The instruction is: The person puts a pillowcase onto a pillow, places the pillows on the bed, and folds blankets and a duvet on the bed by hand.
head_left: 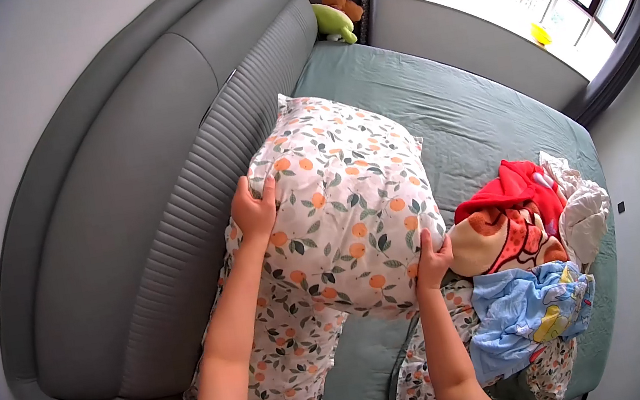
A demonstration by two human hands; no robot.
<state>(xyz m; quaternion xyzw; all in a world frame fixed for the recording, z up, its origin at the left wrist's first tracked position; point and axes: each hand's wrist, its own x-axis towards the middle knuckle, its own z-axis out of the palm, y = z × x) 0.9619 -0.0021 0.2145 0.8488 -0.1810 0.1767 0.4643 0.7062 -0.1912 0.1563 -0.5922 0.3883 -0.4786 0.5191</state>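
Pillow [350, 204], one. Location: centre of frame, between the person's two hands, overlapping matching printed fabric [292, 370] at lower centre. Left hand [255, 210]: clamped on its left edge, thumb on top. Right hand [432, 263]: clamped on its lower-right edge, thumb on top. Appearance: plump, squarish; white, with orange fruit and dark leaves; lightly creased.
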